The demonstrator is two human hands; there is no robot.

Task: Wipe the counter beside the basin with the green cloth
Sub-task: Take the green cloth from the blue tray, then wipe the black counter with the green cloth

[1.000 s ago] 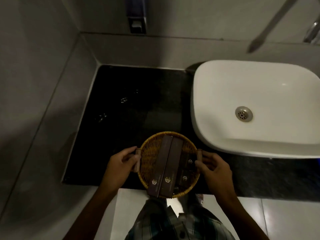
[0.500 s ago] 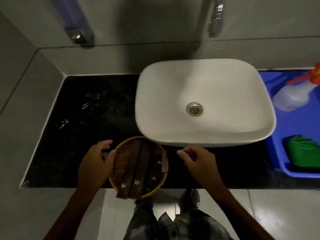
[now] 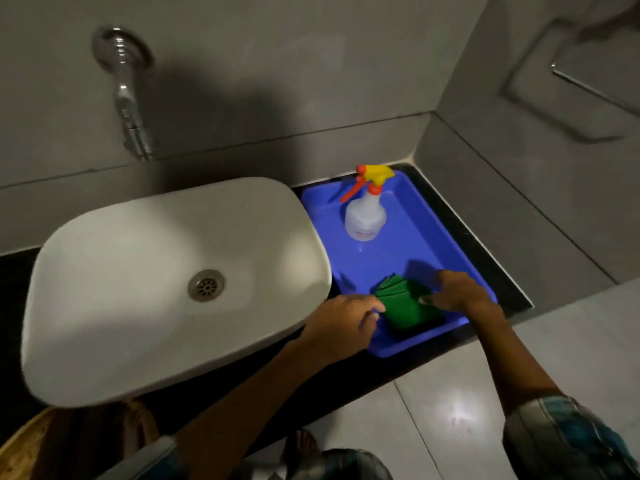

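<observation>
Two bare forearms, left hand (image 3: 341, 327) and right hand (image 3: 457, 292) uncovered, short plaid sleeve (image 3: 568, 441) in blue-grey checks at the right arm, similar checked fabric below, possibly a shirt

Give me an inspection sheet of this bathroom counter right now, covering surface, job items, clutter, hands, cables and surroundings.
Surface: dark counter, mostly covered by the white basin and blue tray.
Job's things: folded green cloth lying in the tray's near end, not yet lifted.
Clutter: spray bottle upright in the tray's far end; wicker basket at the lower left edge.
Hands: left hand and right hand flank the cloth, fingertips touching it.
Cables: nothing seen.
Surroundings: grey tiled walls, wall-mounted tap above the basin, pale floor tiles.
</observation>
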